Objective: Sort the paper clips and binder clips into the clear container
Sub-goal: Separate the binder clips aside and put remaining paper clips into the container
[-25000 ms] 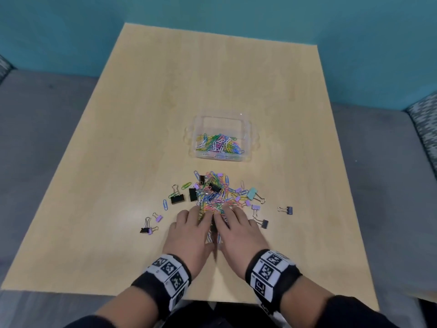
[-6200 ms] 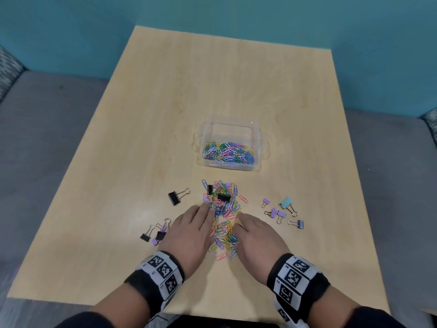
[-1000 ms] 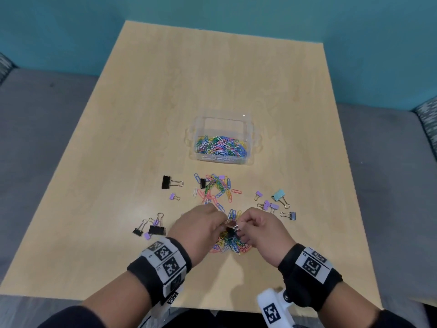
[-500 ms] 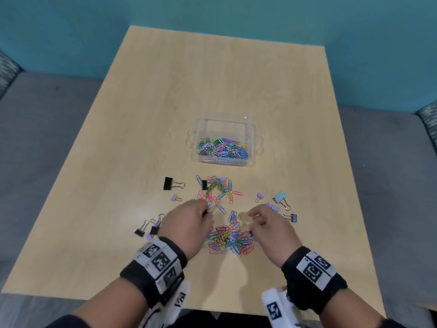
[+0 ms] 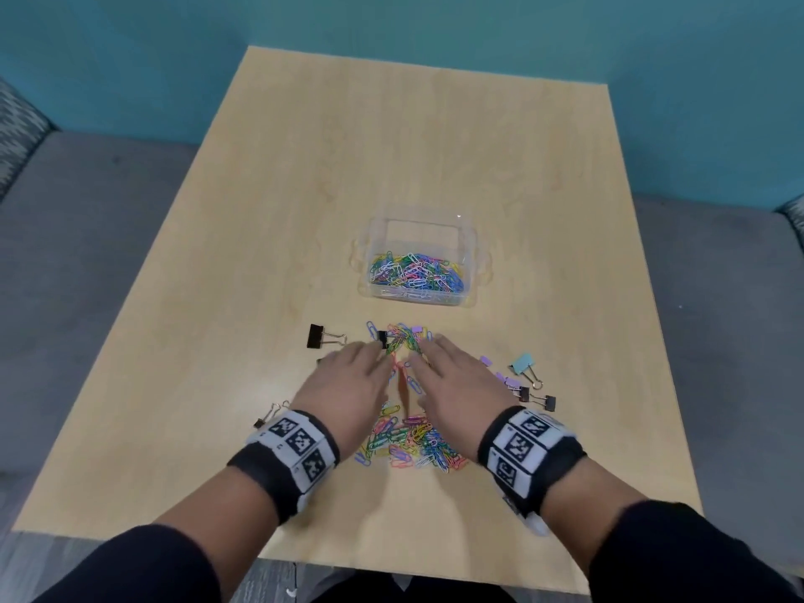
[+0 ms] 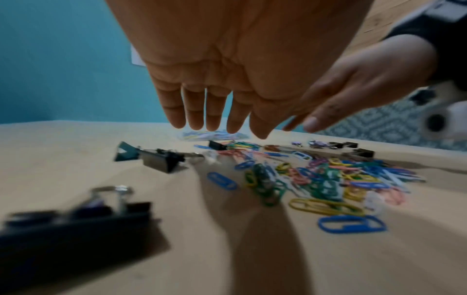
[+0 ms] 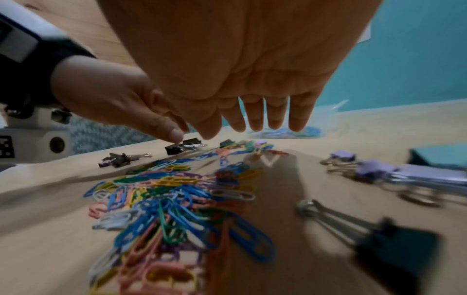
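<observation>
Left hand [image 5: 348, 387]: we see the grip flat, fingers apart, holding nothing, above the paper clips [image 5: 409, 441].
Right hand [image 5: 452, 385]: likewise.
Clear container [image 5: 472, 250]: beyond, part-filled.
Binder clips: black one [image 5: 315, 336] left, teal one [image 5: 522, 363] right on desk [image 5: 261, 211].

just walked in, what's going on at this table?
A person is sorting clips. Both hands, left hand and right hand, are open and flat above the loose paper clips on the wooden table, holding nothing. The clear container beyond them already holds paper clips only. Binder clips, like the black one, lie scattered to either side.
</observation>
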